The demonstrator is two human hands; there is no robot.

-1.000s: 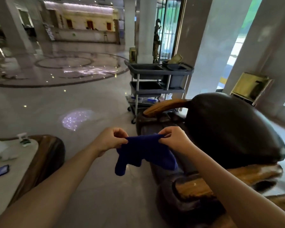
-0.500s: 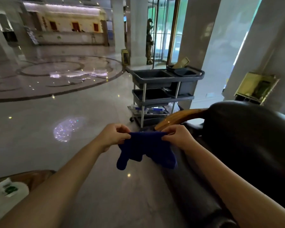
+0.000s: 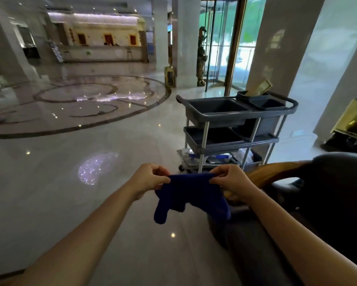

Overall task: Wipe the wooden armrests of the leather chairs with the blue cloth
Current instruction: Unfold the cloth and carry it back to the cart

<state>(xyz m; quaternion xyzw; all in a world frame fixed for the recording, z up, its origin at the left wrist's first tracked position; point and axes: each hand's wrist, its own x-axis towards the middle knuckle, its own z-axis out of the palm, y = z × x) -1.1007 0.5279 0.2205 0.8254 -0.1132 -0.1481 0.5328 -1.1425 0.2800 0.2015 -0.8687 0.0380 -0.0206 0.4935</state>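
A blue cloth [image 3: 191, 195] hangs in front of me, stretched between both hands. My left hand [image 3: 147, 179] pinches its left top corner and my right hand [image 3: 230, 178] pinches its right top corner. Just behind my right hand curves a wooden armrest [image 3: 276, 173] of a dark leather chair [image 3: 336, 195], which fills the lower right. The cloth is in the air, apart from the armrest. The chair's nearer armrest is out of view.
A grey three-shelf service cart [image 3: 233, 129] with tubs stands just beyond the chair. Polished marble floor [image 3: 60, 182] stretches to the left and ahead. White pillars [image 3: 276, 44] and a brass bin [image 3: 352, 124] stand at the right.
My view has lifted and turned left; the chair has slid to the lower right and the side table at left has dropped out of view. Both hands keep holding the cloth taut.
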